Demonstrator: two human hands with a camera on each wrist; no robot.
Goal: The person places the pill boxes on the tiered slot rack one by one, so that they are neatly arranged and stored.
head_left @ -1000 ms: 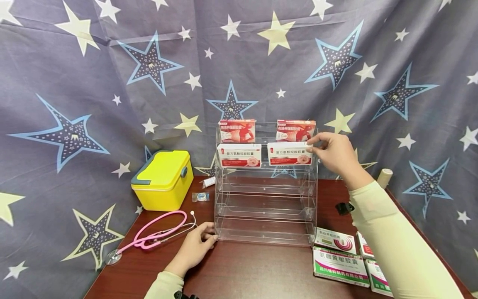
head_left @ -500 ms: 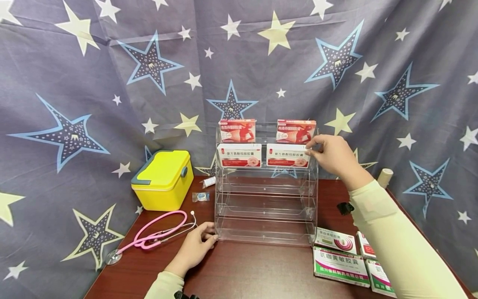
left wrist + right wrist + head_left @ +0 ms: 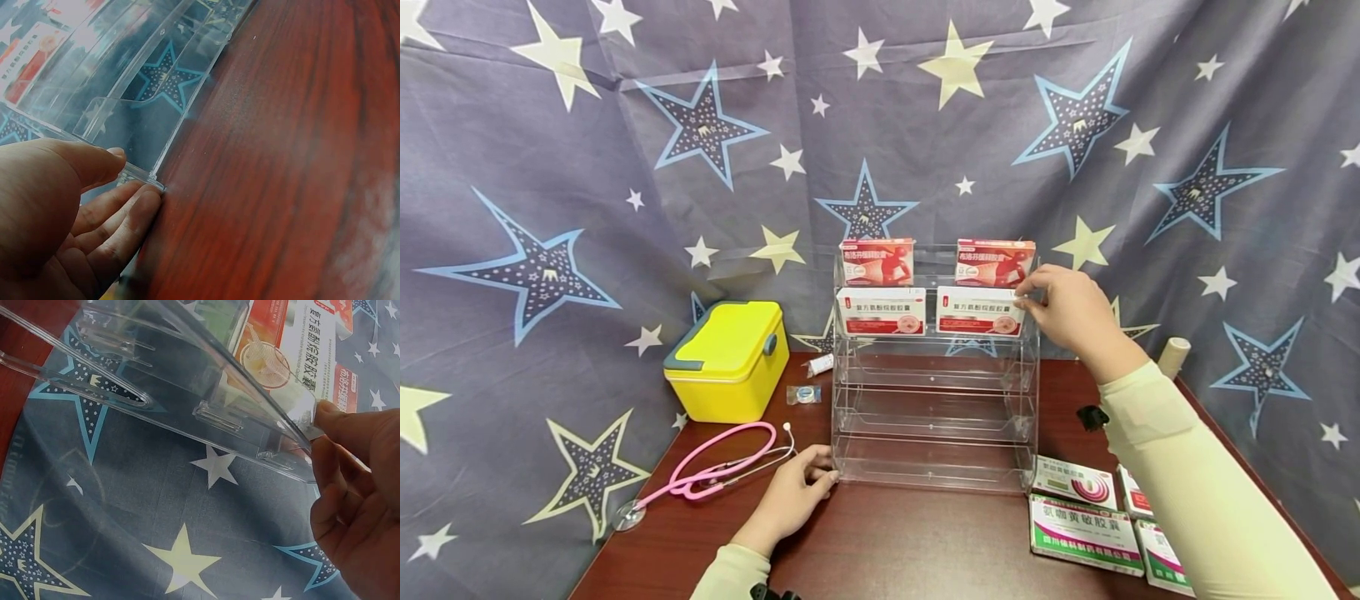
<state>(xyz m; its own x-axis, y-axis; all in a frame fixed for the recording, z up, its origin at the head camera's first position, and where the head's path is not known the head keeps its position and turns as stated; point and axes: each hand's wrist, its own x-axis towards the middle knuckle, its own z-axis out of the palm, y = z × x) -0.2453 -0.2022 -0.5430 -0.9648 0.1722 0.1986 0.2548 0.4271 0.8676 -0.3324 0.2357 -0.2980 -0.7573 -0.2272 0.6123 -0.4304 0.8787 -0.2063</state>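
A clear tiered display rack point(image 3: 931, 429) stands on the dark red-brown table. My right hand point(image 3: 1070, 312) pinches the top right corner of a white and red medicine box point(image 3: 973, 312) on the second tier. In the right wrist view the thumb point(image 3: 353, 428) lies against that box's corner, close to the rack's side panel. A matching medicine box point(image 3: 882, 312) sits to its left. Two red medicine boxes, one left point(image 3: 876, 262) and one right point(image 3: 994, 262), stand on the top tier. My left hand point(image 3: 790, 492) touches the rack's lower left corner with relaxed fingertips.
Several medicine boxes, including a green and white one point(image 3: 1086, 533), lie at the right front, partly under my sleeve. Left of the rack are a yellow lidded case point(image 3: 726, 362), a pink stethoscope point(image 3: 700, 479) and small wrapped items point(image 3: 803, 395). A starry curtain hangs behind.
The right medicine box on the second tier has shifted slightly left, with my right hand at its corner. The left hand stays where it was.
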